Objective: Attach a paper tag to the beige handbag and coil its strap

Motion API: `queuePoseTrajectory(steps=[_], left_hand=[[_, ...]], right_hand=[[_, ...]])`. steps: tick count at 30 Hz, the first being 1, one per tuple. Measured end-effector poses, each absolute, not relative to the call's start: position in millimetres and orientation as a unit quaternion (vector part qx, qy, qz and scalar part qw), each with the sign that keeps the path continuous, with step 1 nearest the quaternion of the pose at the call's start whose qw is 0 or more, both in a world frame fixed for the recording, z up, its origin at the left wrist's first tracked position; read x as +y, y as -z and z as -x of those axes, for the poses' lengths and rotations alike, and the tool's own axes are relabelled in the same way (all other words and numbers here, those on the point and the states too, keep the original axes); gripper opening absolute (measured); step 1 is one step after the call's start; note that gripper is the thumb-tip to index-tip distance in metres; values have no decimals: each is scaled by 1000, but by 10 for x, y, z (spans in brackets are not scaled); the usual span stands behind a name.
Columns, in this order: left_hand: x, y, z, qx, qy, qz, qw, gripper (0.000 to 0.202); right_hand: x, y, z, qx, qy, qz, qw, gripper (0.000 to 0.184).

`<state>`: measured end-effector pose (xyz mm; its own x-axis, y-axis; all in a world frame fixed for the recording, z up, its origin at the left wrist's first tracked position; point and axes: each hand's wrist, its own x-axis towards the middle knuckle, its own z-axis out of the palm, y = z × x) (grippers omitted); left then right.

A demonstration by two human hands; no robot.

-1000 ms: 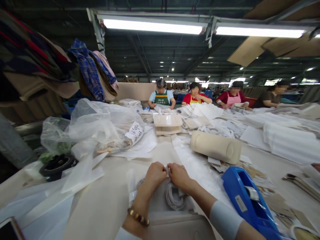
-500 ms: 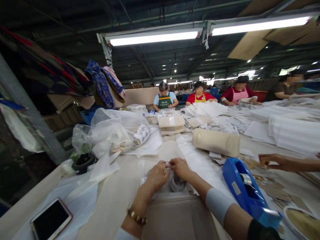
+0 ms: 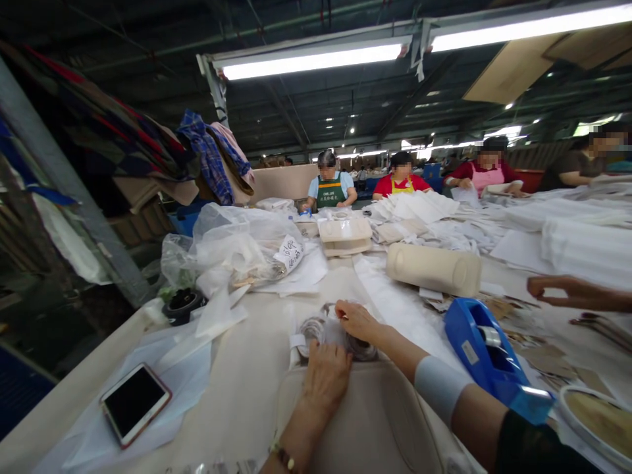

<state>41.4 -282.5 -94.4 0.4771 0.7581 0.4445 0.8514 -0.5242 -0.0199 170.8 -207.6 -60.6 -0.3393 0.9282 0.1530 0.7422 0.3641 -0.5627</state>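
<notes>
A beige bag lies flat in front of me with its white corded handles bunched at the top edge. My left hand rests palm down on the bag's upper edge, fingers curled over the handles. My right hand pinches the clear plastic film around the cords just beyond it. A grey band sits on my right forearm.
A blue tape dispenser stands to the right, a smartphone lies at lower left. A cream roll and clear plastic bags lie further out. Another person's hand reaches in from the right. Several workers sit across the table.
My left hand drew back from the cords and came down onto the bag's top edge. My right hand stayed at the cords. The other person's hand moved further up the table.
</notes>
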Motion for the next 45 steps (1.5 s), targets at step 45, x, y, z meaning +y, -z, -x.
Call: queuePoseTrajectory(steps=[45], left_hand=[[-2744, 1126, -198, -488, 468, 733, -76, 24]], right_hand=[[-3552, 952, -1722, -766, -357, 322, 427, 17]])
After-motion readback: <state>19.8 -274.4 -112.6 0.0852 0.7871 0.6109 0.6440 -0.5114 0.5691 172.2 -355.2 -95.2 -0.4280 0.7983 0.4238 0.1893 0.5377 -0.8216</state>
